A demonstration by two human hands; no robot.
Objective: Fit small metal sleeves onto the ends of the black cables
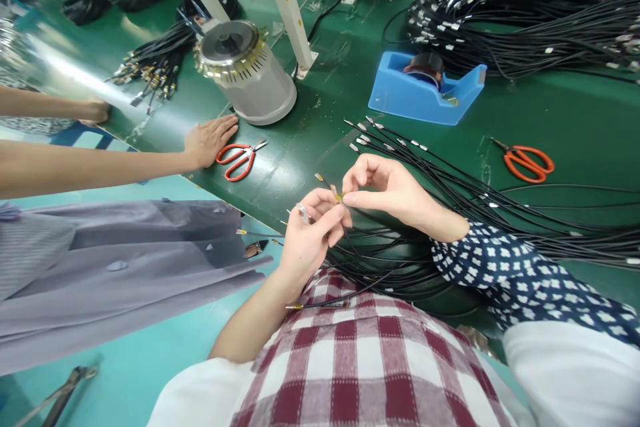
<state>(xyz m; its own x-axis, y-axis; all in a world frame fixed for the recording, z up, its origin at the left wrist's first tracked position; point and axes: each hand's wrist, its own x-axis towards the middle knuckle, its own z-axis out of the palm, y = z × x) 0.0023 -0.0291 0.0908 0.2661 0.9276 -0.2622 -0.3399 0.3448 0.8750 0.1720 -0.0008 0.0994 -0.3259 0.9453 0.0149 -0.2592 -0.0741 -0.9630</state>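
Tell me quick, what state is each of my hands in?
Left hand: closed, holding a yellowish cable end.
Right hand: curled, fingertips at that end; grip unclear.

Desk (575, 110) had a green top, glossy and scuffed, pale specks near the middle. Blue tape dispenser (395, 90) stood on it, large black cable coil (500, 27) just behind. Nearer side: loose black cables (435, 173), silver-coloured tips fanned out. Orange-red-handled scissors (510, 153) lay to the right; orange-red-handled snips (249, 155) at left, near a grey cylindrical device (260, 87).
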